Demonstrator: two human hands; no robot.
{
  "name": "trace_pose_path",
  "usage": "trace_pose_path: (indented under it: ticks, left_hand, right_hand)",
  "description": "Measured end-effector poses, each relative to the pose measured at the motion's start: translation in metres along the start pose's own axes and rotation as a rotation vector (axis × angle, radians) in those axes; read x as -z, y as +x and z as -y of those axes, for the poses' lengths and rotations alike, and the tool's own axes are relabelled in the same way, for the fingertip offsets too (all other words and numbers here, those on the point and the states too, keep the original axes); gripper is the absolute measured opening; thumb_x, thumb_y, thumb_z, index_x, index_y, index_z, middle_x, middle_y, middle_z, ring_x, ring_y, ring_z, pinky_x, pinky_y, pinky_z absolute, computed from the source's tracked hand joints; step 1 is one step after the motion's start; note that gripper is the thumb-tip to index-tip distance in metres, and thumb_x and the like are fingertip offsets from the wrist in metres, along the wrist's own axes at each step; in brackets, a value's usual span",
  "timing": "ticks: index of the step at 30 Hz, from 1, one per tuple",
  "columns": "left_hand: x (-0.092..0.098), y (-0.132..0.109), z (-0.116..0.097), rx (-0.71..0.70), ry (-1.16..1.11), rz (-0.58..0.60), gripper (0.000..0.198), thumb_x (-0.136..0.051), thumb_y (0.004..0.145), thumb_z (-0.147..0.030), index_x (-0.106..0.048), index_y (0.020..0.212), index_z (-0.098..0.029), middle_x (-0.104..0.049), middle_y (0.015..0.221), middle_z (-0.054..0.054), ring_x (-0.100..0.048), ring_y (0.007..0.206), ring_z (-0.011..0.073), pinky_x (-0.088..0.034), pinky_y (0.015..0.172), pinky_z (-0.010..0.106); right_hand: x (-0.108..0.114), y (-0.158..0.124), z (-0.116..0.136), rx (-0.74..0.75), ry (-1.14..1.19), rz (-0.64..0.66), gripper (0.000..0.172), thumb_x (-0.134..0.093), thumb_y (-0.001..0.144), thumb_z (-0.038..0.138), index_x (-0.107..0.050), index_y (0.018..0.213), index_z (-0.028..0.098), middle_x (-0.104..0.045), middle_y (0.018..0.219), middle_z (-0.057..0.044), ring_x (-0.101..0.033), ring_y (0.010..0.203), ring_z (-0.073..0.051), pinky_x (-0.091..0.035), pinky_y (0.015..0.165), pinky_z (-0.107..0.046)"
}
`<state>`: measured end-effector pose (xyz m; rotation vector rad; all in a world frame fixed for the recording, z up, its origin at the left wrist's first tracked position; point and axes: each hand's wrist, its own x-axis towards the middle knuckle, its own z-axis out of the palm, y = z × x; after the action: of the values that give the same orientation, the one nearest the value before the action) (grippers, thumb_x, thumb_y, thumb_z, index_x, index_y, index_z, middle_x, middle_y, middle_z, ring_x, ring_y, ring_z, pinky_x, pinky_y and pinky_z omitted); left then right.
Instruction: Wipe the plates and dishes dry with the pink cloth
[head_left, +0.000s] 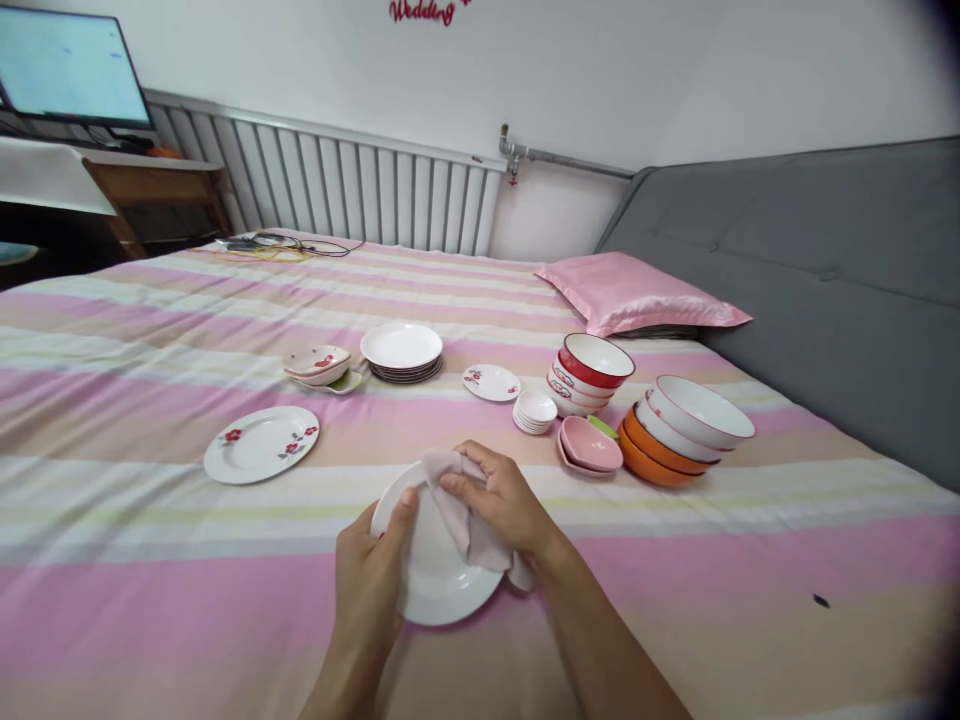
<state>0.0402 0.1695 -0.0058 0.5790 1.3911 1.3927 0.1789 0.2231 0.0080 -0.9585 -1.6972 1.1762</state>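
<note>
My left hand [373,580] grips the near-left rim of a white plate [431,575], held just above the striped bedspread. My right hand [501,500] is closed on a pale pink cloth [466,520] pressed against the plate's upper face. Both hands sit low in the middle of the view. The cloth hangs over the plate's right edge.
On the striped bed [150,560] lie a floral plate [261,443], a stack of white plates [402,352], small dishes [321,366], a small floral plate [491,382], tiny saucers [535,411], pink dishes [590,446], red bowls [591,372] and orange and white bowls [679,428]. Beyond lies a pink pillow [637,290], and a grey headboard [825,260] stands at right.
</note>
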Motion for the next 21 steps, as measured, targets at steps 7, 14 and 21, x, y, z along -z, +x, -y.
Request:
trace_pose_path:
  ticks: [7,14,21]
  left_hand:
    - [-0.005,0.001,-0.004,-0.067,-0.248,-0.411,0.032,-0.071,0.068,-0.036,-0.068,0.091,-0.014,-0.069,0.083,0.007,-0.064,0.065,0.0173,-0.054,0.057,0.029]
    - [-0.014,-0.006,-0.005,-0.078,-0.330,-0.551,0.032,-0.067,0.072,-0.040,-0.067,0.096,-0.018,-0.068,0.093,0.005,-0.065,0.077,0.0188,-0.055,0.062,0.031]
    - [-0.005,-0.004,-0.010,-0.167,-0.434,0.015,0.038,-0.065,0.072,-0.047,-0.068,0.093,-0.015,-0.069,0.083,0.003,-0.064,0.079,0.0178,-0.051,0.067,0.024]
  right_hand:
    - [-0.055,-0.002,-0.014,-0.044,0.114,-0.431,0.019,-0.051,0.087,0.038,-0.052,0.088,0.019,-0.054,0.074,0.003,-0.049,0.069,-0.013,-0.039,0.066,-0.022]
    - [-0.084,-0.012,-0.014,-0.114,0.191,-0.621,0.024,-0.046,0.089,0.039,-0.051,0.100,0.019,-0.059,0.090,-0.002,-0.053,0.084,-0.015,-0.041,0.077,-0.025]
    - [-0.028,0.002,-0.012,-0.014,0.169,-0.459,0.018,-0.053,0.086,0.036,-0.053,0.093,0.020,-0.058,0.083,0.001,-0.054,0.079,-0.015,-0.042,0.074,-0.025]
